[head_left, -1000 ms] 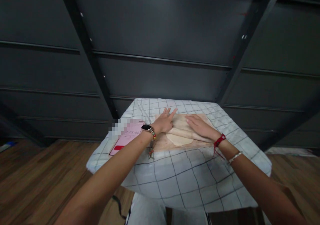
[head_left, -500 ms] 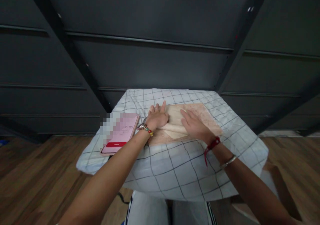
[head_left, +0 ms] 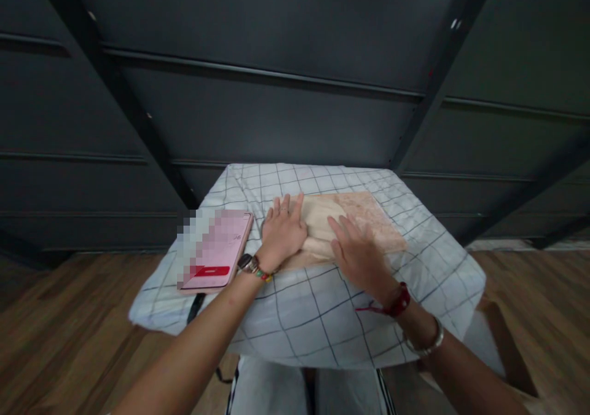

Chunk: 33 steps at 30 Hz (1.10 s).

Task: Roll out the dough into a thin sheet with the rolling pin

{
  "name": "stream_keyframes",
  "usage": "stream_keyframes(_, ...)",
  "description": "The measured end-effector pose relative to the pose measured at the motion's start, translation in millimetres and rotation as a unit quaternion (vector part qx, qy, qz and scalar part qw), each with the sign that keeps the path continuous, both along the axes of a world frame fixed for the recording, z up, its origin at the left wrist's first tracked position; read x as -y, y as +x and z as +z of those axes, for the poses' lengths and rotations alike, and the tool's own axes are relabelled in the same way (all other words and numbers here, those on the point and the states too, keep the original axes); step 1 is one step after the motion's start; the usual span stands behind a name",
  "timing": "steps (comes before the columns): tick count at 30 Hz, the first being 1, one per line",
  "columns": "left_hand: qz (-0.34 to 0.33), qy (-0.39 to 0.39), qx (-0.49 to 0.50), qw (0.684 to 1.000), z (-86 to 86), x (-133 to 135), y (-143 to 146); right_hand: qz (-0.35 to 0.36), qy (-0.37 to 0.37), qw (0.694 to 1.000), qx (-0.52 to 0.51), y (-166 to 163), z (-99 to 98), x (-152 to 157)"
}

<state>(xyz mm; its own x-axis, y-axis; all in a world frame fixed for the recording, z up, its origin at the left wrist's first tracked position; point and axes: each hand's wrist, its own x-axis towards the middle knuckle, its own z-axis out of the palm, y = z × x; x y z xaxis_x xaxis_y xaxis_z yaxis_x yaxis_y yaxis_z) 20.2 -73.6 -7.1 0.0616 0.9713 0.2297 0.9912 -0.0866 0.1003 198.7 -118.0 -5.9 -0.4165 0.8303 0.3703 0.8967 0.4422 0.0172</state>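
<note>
A soft cream-coloured sheet [head_left: 321,217], like cloth or dough, lies on a pinkish-brown marbled mat or board [head_left: 385,224]. Its near part looks folded or rolled. My left hand [head_left: 283,235] rests flat on the left part of the sheet, with the fingers stretched forward and apart. On the right, my right hand [head_left: 359,252] is palm down with its fingers extended over the sheet's near right side; whether it presses on it I cannot tell. The palms hide part of the sheet's near edge.
A pink-framed phone [head_left: 216,258] with a lit screen lies left of my left wrist. A white checked cloth [head_left: 318,316] covers the small table. Dark panels [head_left: 276,120] stand behind it. An open cardboard box [head_left: 511,347] sits on the wooden floor at lower right.
Both hands have slid nearer to me over the sheet, the right one more clearly. The near roll or fold is now more covered by them. The view has shifted slightly.
</note>
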Motion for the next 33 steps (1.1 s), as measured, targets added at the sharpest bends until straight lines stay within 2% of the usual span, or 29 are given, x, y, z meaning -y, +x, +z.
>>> stream_keyframes(5, -0.001, 0.075, -0.016, 0.997, -7.8, 28.2, -3.9, -0.001, 0.016, 1.0, -0.003, -8.8, -8.5, 26.1)
stream_keyframes(10, -0.016, 0.094, -0.018, 0.995, -14.4, 53.5, -11.9, 0.012, 0.094, 0.996, 0.006, -12.9, -35.1, 46.4)
stream_keyframes(13, -0.02, 0.108, -0.01, 0.994, -19.2, 62.0, -15.4, 0.03, 0.098, 0.995, 0.013, -11.2, -41.6, 52.9)
stream_keyframes(16, -0.015, 0.117, -0.003, 0.993, -17.6, 66.6, -15.6, 0.05, 0.086, 0.994, 0.035, -4.6, -31.8, 55.8)
stream_keyframes(19, -0.027, 0.13, 0.003, 0.991, -0.4, 67.2, -13.2, 0.07, 0.088, 0.993, 0.033, 7.7, -6.2, 50.7)
stream_keyframes(23, -0.053, 0.163, 0.011, 0.985, 40.3, 48.4, -8.2, 0.097, 0.077, 0.992, -0.003, 21.9, 37.9, 23.2)
stream_keyframes(26, -0.065, 0.131, 0.003, 0.989, 59.0, 18.7, -6.2, 0.114, 0.036, 0.992, -0.028, 19.8, 53.2, -4.7)
stream_keyframes(29, -0.055, 0.051, 0.02, 0.997, 51.9, -9.3, -8.7, 0.126, -0.013, 0.991, -0.037, 9.8, 43.6, -24.9)
stream_keyframes(33, -0.041, -0.037, 0.053, 0.997, 20.0, -29.2, -16.0, 0.177, -0.082, 0.98, -0.047, 4.6, 22.6, -42.5)
